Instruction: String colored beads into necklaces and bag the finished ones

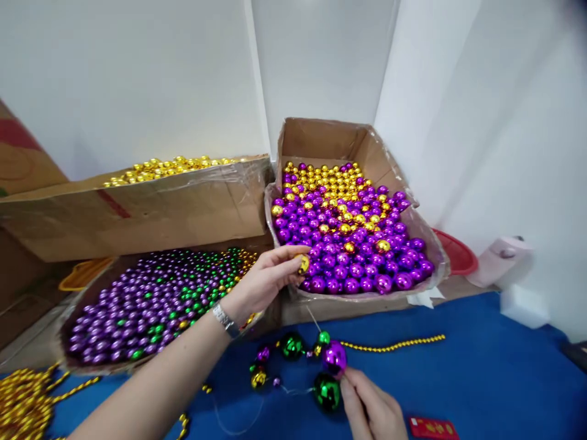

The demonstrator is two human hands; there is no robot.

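Observation:
My left hand (270, 275), with a metal watch at the wrist, pinches a shiny gold bead (303, 264) at the front edge of a cardboard box (348, 137) of purple and gold beads. Lower down, my right hand (373, 403) is closed at a large purple bead (334, 357) on a partly strung bead strand. On that strand hang a large green bead (327, 392), another dark green bead (292, 346), a gold bead (258, 378) and smaller beads. Clear thread shows between some of them and runs up toward my left hand.
At left, a box (64, 330) holds small purple and green beads, beneath a box (137, 214) of gold beads. Gold bead strings (25, 403) pile at the lower left; a gold bead chain (398, 345) lies on the blue cloth (477, 366). A red packet (433, 428) lies near my right hand.

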